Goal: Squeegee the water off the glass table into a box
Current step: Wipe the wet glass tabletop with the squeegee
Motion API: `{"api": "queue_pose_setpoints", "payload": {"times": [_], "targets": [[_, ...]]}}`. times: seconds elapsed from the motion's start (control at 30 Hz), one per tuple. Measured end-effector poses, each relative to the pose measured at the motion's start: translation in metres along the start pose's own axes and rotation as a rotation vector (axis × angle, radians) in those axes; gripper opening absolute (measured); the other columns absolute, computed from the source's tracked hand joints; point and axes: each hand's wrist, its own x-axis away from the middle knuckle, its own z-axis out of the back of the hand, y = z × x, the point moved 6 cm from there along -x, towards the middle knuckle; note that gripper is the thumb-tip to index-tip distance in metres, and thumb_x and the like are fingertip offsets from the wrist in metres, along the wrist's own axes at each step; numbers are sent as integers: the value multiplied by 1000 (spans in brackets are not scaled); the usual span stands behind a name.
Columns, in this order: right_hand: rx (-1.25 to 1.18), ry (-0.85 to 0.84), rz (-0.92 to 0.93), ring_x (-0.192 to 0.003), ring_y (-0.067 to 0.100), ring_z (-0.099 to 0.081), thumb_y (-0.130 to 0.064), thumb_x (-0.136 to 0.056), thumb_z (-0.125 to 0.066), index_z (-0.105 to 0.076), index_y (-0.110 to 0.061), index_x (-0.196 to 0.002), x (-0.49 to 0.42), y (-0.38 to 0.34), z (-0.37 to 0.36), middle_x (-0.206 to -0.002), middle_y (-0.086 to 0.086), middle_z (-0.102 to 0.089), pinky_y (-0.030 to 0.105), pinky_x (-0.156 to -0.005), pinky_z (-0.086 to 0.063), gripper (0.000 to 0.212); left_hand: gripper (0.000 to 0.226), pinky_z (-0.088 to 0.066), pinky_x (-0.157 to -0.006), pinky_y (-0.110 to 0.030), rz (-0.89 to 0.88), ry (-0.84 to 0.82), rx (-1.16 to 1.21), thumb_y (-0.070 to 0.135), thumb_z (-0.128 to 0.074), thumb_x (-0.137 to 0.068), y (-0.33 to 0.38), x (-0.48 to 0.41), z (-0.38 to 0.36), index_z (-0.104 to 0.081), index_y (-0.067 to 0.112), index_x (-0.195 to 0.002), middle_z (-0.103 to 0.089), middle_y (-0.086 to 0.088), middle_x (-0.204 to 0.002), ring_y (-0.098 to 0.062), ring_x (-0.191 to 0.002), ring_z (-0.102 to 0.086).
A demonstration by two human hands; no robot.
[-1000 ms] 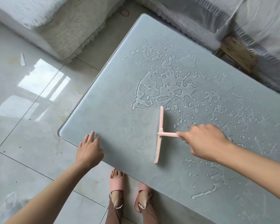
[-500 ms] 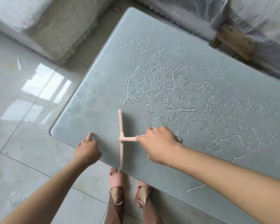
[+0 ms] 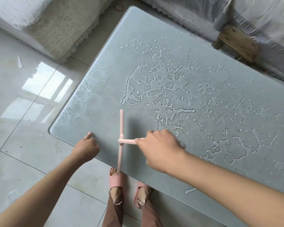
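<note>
A person is standing at the near edge of a frosted glass desk (image 3: 105,79) and looking down at their own arms. The right hand (image 3: 161,149) is gripping the short handle of a pink squeegee (image 3: 121,125), fingers wrapped tight round it. The handle is pointing right, into the fist, so the long blade is lying across the stroke, running from near to far. The near tip of the blade is overhanging the near edge of the desk, above a foot in a pink sandal (image 3: 116,179). Whether the blade is pressing on the glass or hanging just above it cannot be told.

The left hand (image 3: 86,148) is resting at the near left corner of the desk. Its index finger is stretching onto the glass and the other fingers are folding in. It is holding nothing, and is probably bracing the body while the other arm reaches.

The water (image 3: 162,89) is lying in ragged puddles and beads over the middle and right of the desk, to the right of the blade. The strip of glass on the left, where rose patterns are showing, is looking dry.

No box is showing anywhere, so where the water is meant to go cannot be seen. Most of the wiping is looking undone. A pale tiled floor (image 3: 23,145) is surrounding the desk, with a covered sofa (image 3: 56,22) at the far left.
</note>
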Motion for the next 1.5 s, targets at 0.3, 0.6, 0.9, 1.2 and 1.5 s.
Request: {"api": "queue_pose_setpoints", "payload": {"times": [0.3, 0.6, 0.9, 1.2, 1.5], "targets": [[23, -103, -86, -106, 26, -60, -14, -90, -48, -54, -23, -122, -7, 22, -20, -114, 7, -62, 31, -67, -32, 34, 34, -35, -99, -27, 2, 7, 45, 19, -38, -94, -6, -2, 6, -64, 13, -116, -17, -3, -159, -21, -136, -38], [24, 27, -25, -101, 30, -61, -17, -90, -45, -52, -25, -127, -51, 24, 34, -110, 9, -61, 31, -66, -34, 38, 40, -35, -104, -29, 37, 106, 209, 8, -45, -90, -13, -17, 43, -58, 7, -128, -48, -10, -138, -27, -127, -46], [-124, -32, -76, -108, 32, -55, -16, -91, -44, -54, -27, -120, -110, 36, 18, -117, 10, -56, 33, -73, -34, 32, 49, -31, -109, -32, 35, 182, 213, 7, -43, -89, -15, -34, 52, -48, 6, -138, -39, -7, -147, -25, -134, -38], [56, -193, -268, -105, 27, -59, -19, -90, -43, -56, -29, -116, -44, 117, 27, -114, 4, -63, 30, -71, -35, 30, 60, -18, -117, -42, -4, 44, -9, 16, -42, -89, -13, -37, 47, -30, 14, -148, 5, 0, -161, -18, -147, -5], [44, -4, 35, -103, 30, -60, -17, -89, -48, -58, -24, -121, -121, 30, 61, -112, 6, -62, 31, -69, -39, 34, 59, -12, -117, -51, 8, -136, -229, 16, -37, -88, -11, -46, 50, -32, 16, -147, 7, 0, -161, -16, -148, -6]]}}
